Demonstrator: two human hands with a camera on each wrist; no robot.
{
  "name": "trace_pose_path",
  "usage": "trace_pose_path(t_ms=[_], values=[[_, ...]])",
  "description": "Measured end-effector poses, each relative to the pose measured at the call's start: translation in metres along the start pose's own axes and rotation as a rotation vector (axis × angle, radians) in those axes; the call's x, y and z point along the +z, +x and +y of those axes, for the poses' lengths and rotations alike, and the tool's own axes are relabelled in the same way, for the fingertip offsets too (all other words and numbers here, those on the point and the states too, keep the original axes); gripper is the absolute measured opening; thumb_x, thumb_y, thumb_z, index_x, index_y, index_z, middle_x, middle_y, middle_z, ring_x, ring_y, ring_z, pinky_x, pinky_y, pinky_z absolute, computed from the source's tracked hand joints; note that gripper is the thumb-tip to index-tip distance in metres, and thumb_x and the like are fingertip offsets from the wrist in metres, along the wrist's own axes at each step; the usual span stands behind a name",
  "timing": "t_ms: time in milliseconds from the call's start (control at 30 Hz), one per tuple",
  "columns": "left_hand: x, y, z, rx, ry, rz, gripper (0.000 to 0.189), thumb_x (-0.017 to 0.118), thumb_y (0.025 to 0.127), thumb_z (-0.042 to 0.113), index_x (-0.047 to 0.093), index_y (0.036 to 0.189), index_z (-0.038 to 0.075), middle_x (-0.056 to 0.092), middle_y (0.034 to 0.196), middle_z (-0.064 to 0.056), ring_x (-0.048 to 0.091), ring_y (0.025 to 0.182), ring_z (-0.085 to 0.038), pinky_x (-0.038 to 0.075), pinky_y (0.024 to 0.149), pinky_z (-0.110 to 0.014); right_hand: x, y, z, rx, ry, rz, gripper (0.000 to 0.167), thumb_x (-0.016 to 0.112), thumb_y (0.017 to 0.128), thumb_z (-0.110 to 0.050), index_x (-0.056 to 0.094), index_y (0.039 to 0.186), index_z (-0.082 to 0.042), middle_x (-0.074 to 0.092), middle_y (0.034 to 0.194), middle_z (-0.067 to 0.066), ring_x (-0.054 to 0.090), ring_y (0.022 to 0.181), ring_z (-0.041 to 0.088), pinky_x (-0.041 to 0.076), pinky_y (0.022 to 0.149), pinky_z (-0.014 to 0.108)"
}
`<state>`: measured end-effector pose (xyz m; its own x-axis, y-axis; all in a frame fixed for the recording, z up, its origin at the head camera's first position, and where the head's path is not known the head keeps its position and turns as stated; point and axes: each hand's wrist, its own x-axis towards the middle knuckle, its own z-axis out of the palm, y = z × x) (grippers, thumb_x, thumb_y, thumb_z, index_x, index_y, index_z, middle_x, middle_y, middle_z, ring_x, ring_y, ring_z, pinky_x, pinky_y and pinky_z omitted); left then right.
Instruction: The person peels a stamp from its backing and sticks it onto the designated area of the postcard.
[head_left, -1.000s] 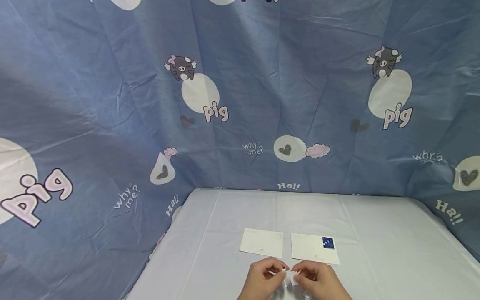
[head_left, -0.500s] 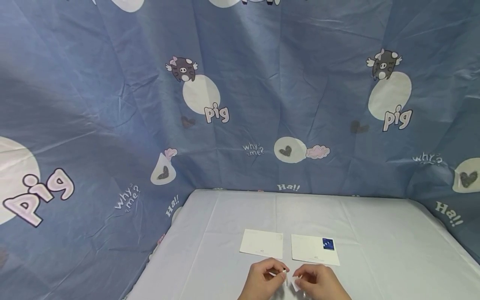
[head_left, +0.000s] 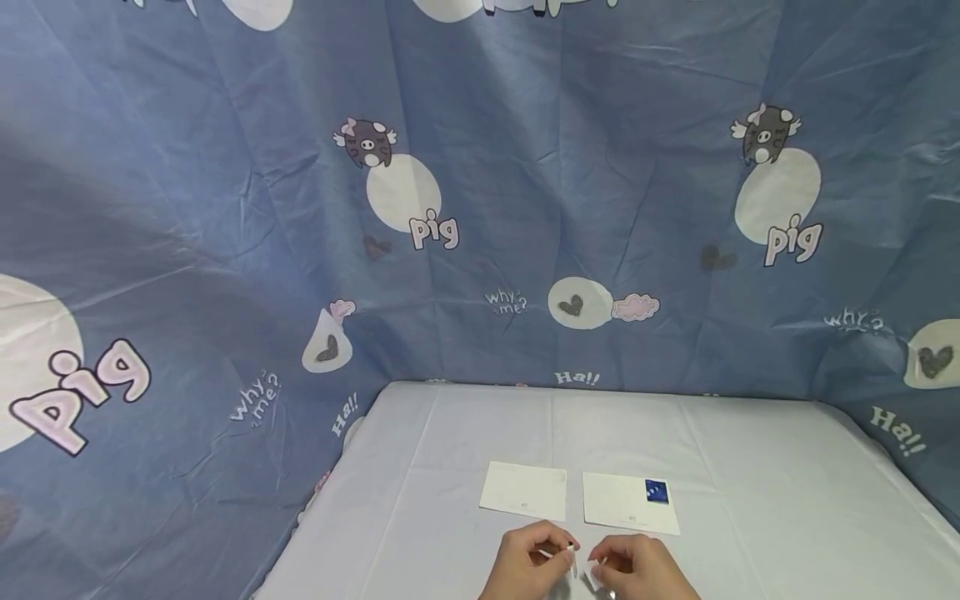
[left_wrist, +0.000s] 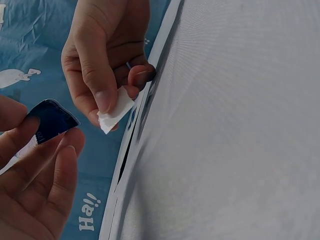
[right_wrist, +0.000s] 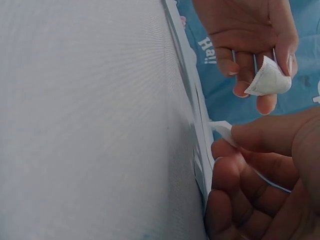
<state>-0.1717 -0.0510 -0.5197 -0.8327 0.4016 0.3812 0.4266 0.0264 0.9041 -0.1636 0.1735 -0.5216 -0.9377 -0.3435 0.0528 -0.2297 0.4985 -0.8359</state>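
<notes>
My left hand (head_left: 528,560) pinches a small stamp (left_wrist: 56,121) between thumb and fingers. In the left wrist view its dark blue printed face shows; in the right wrist view its pale back (right_wrist: 270,79) is curved, with a serrated edge. A short gap away, my right hand (head_left: 637,568) pinches a torn scrap of white paper (left_wrist: 116,111) between thumb and index finger. Beyond the hands lie two white postcards: a left card (head_left: 523,492) without a stamp, and a right card (head_left: 615,503) with a blue stamp (head_left: 656,492) in its upper right corner.
A white cloth (head_left: 450,425) covers the table. Blue curtains (head_left: 480,192) with printed pigs and words hang behind the table and along its left side.
The right hand has drawn slightly to the right with the white paper, widening the gap from the stamp. The left hand stays nearly still. The head view has tilted up a little.
</notes>
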Motion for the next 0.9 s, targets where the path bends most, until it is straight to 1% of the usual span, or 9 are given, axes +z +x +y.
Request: trace_pose_path(t_ms=[233, 400, 567, 600, 700, 767, 900], values=[[0.001, 0.000, 0.000, 0.009, 0.009, -0.005, 0.002, 0.070, 0.091, 0.007, 0.072, 0.091, 0.008, 0.074, 0.093, -0.003, 0.063, 0.077, 0.001, 0.057, 0.063, -0.025, -0.001, -0.001, 0.001, 0.002, -0.023, 0.003, 0.007, 0.076, 0.087, -0.020, 0.075, 0.089, -0.013, 0.061, 0.066, -0.009, 0.054, 0.059, 0.005, 0.045, 0.053, 0.024], [0.001, 0.000, 0.001, -0.001, 0.009, -0.001, 0.004, 0.070, 0.091, 0.007, 0.071, 0.088, 0.010, 0.074, 0.094, -0.002, 0.063, 0.077, 0.000, 0.056, 0.063, -0.024, 0.000, -0.001, 0.001, 0.014, -0.045, 0.026, 0.004, 0.076, 0.086, -0.018, 0.075, 0.089, -0.015, 0.061, 0.067, -0.009, 0.054, 0.059, 0.006, 0.045, 0.053, 0.024], [0.002, -0.001, 0.001, -0.008, 0.006, -0.001, 0.004, 0.070, 0.091, 0.006, 0.071, 0.089, 0.010, 0.074, 0.093, -0.002, 0.063, 0.077, 0.000, 0.056, 0.064, -0.024, -0.001, -0.002, -0.001, 0.031, -0.093, 0.071, 0.009, 0.076, 0.086, -0.016, 0.075, 0.095, -0.015, 0.060, 0.070, -0.009, 0.053, 0.058, 0.007, 0.045, 0.052, 0.025], [0.002, -0.001, 0.002, 0.001, 0.007, 0.000, 0.004, 0.070, 0.091, 0.007, 0.070, 0.088, 0.009, 0.074, 0.093, -0.002, 0.063, 0.077, 0.000, 0.057, 0.063, -0.025, -0.002, -0.002, -0.002, 0.029, -0.103, 0.081, 0.011, 0.076, 0.086, -0.016, 0.074, 0.096, -0.015, 0.060, 0.070, -0.009, 0.052, 0.057, 0.007, 0.045, 0.051, 0.025], [0.002, -0.001, 0.002, 0.000, 0.005, 0.005, 0.005, 0.070, 0.091, 0.008, 0.069, 0.086, 0.008, 0.074, 0.093, -0.002, 0.064, 0.077, -0.001, 0.056, 0.062, -0.025, -0.003, -0.001, -0.004, 0.002, -0.113, 0.107, 0.014, 0.076, 0.086, -0.013, 0.074, 0.100, -0.014, 0.060, 0.073, -0.010, 0.051, 0.055, 0.006, 0.045, 0.051, 0.024], [0.002, -0.001, 0.002, -0.008, 0.005, 0.008, 0.005, 0.071, 0.091, 0.009, 0.070, 0.086, 0.008, 0.074, 0.092, -0.002, 0.064, 0.077, -0.001, 0.056, 0.062, -0.025, -0.003, -0.001, -0.006, -0.026, -0.100, 0.118, 0.017, 0.076, 0.086, -0.010, 0.073, 0.103, -0.014, 0.062, 0.075, -0.011, 0.052, 0.055, 0.005, 0.046, 0.052, 0.024], [0.000, -0.002, 0.001, -0.047, -0.005, 0.019, 0.004, 0.071, 0.092, 0.010, 0.072, 0.089, 0.007, 0.073, 0.092, 0.001, 0.066, 0.078, -0.003, 0.057, 0.064, -0.025, -0.004, -0.001, -0.010, -0.092, -0.067, 0.131, 0.019, 0.076, 0.088, -0.012, 0.073, 0.107, -0.013, 0.064, 0.080, -0.012, 0.057, 0.059, 0.003, 0.051, 0.056, 0.024]])
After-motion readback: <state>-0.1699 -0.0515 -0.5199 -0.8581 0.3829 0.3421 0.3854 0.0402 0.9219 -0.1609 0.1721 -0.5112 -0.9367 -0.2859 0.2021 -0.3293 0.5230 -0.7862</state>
